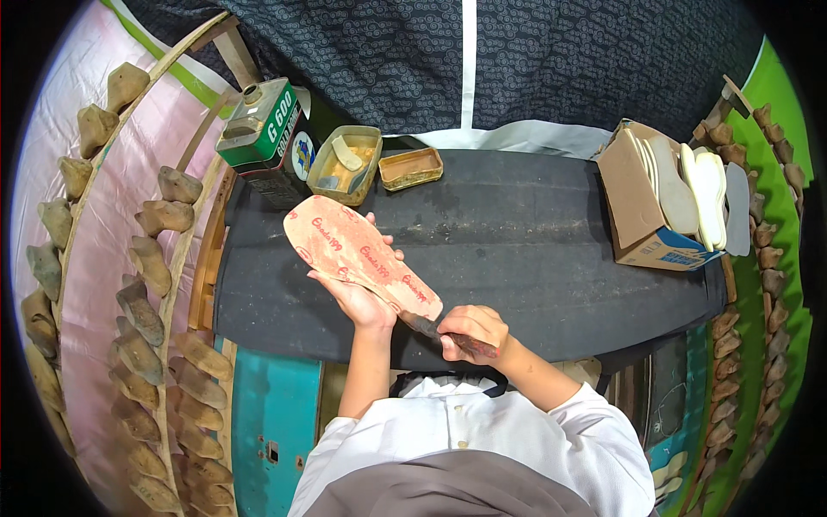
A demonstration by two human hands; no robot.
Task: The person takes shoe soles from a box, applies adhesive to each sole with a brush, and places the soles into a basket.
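Over the near edge of the dark bench (534,250), left hand (357,297) cups a pink insole board (362,254) from beneath, fingers curled round its far edge, thumb at the near side; the board tilts, toe toward 10 o'clock, heel toward 4. Right hand (472,332) is closed round the handle of a knife (431,327), blade tip meeting the board's heel end. At 11 o'clock from the board, a green can (258,129); just right of it an open tin (346,164) with yellowish paste and a scraper, then a smaller shallow tin (411,167). At 3 o'clock, a cardboard box (642,202) stuffed with pale insoles. Wooden lasts (142,310) hang on racks at 9 o'clock and along the far right.
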